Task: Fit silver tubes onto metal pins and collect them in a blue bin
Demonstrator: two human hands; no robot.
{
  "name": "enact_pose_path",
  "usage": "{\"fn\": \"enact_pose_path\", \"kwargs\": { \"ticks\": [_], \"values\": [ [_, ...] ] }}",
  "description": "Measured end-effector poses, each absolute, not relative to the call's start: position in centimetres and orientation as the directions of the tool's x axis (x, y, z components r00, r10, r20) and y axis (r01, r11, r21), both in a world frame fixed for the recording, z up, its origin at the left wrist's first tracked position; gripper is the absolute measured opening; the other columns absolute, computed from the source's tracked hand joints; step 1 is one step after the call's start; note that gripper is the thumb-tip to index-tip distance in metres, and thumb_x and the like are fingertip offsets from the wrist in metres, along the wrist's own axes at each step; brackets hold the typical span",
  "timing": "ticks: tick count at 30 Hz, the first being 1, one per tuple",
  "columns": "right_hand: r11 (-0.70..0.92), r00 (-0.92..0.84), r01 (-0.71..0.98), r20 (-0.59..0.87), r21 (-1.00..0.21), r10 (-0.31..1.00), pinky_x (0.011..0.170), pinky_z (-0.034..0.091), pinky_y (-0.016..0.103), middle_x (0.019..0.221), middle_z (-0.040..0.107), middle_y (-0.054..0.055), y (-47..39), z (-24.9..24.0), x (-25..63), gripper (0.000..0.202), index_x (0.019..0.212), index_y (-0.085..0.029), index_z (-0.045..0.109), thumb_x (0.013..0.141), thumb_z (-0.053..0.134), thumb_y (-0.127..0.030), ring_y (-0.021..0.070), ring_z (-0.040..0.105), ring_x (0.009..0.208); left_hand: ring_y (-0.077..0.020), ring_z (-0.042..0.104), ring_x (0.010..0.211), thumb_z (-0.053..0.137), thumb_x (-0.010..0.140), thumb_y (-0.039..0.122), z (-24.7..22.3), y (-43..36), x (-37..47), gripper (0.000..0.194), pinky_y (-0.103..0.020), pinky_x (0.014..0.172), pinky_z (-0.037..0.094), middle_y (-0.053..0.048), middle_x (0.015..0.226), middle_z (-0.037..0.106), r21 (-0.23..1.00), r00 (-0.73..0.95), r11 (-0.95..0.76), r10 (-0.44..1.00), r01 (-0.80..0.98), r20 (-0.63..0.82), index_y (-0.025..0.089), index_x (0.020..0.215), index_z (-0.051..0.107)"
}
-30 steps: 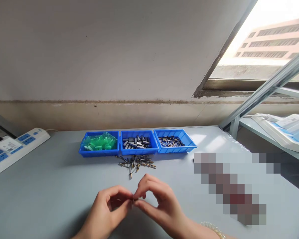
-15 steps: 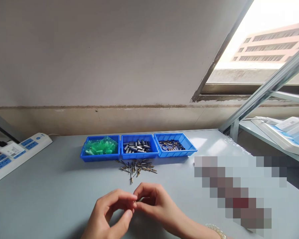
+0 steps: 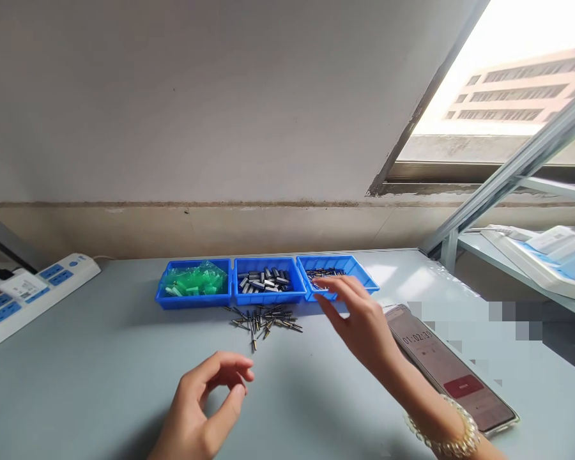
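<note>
My right hand (image 3: 357, 313) reaches over the near edge of the right blue bin (image 3: 364, 280), its thumb and fingers apart. Inside that bin lie thin metal pins with brass-coloured ends (image 3: 323, 273), partly covered by my fingers. My left hand (image 3: 206, 402) hovers low over the table, fingers curled and thumb a little apart from the index fingertip. I see nothing between its fingers, though the inner side is partly hidden. Beyond my left hand, a loose pile of metal pins with thicker sleeves (image 3: 263, 322) lies before the bins.
The middle blue bin (image 3: 269, 297) holds short metal cylinders, the left blue bin (image 3: 193, 300) green pieces in clear plastic. A phone (image 3: 453, 364) showing a timer lies beside my right forearm. A white power strip (image 3: 38, 294) is at left. A metal frame (image 3: 503, 172) rises at right.
My hands have parted from their shared pinch. The right hand has moved forward and right to the right bin, and the left has loosened slightly. More of the phone shows.
</note>
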State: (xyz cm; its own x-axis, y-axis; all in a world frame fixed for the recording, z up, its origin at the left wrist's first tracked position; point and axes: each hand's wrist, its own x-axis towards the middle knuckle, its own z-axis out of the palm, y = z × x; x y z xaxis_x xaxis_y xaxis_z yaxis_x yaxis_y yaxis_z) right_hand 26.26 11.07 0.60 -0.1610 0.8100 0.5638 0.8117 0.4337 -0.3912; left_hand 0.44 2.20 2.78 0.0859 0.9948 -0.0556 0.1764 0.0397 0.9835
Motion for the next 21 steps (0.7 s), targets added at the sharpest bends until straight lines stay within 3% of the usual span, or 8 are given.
{"fn": "enact_pose_path", "kwargs": {
  "ticks": [3,6,13,21],
  "values": [
    [0.443,-0.264,0.803,0.428,-0.399,0.864,0.056,0.049,0.028,0.073,0.065,0.003,9.7,-0.8,24.9,0.011,0.083,-0.023,0.065,0.089,0.056,-0.024,0.0177,0.061,0.063,-0.0194,0.068,0.078,0.061,0.078,0.021,2.6,2.2,0.4,0.013,-0.026,0.077,0.054,-0.002,0.081,0.073,0.982,0.097,0.022,0.994,0.186,-0.040,0.022,0.084,0.072],
    [0.409,-0.278,0.823,0.348,-0.394,0.895,0.053,0.045,0.028,0.071,0.062,0.002,9.1,-1.9,23.8,0.011,0.073,-0.022,0.060,0.084,0.059,-0.018,0.0174,0.059,0.060,-0.0193,0.068,0.078,0.059,0.079,0.021,2.6,2.3,0.4,0.013,-0.026,0.077,0.053,-0.002,0.081,0.072,0.980,0.099,0.017,0.994,0.198,-0.037,0.022,0.083,0.071],
    [0.346,-0.223,0.836,0.312,-0.427,0.923,0.054,0.042,0.029,0.074,0.057,0.004,9.7,-2.9,23.1,0.020,0.072,-0.022,0.049,0.090,0.044,-0.015,0.0182,0.053,0.060,-0.0199,0.066,0.077,0.059,0.080,0.023,2.4,2.7,0.1,0.012,-0.028,0.078,0.052,-0.003,0.081,0.072,0.978,0.089,0.042,0.994,0.202,-0.060,0.022,0.083,0.071],
    [0.385,-0.207,0.679,0.341,-0.625,0.917,0.055,0.051,0.025,0.074,0.063,0.003,8.9,-1.3,22.4,0.015,0.079,-0.021,0.052,0.092,0.046,-0.019,0.0150,0.060,0.061,-0.0198,0.067,0.078,0.063,0.080,0.026,1.9,3.0,0.1,0.011,-0.029,0.078,0.054,-0.004,0.083,0.072,0.981,0.048,0.088,0.994,0.173,-0.098,0.021,0.087,0.069]
  ]
}}
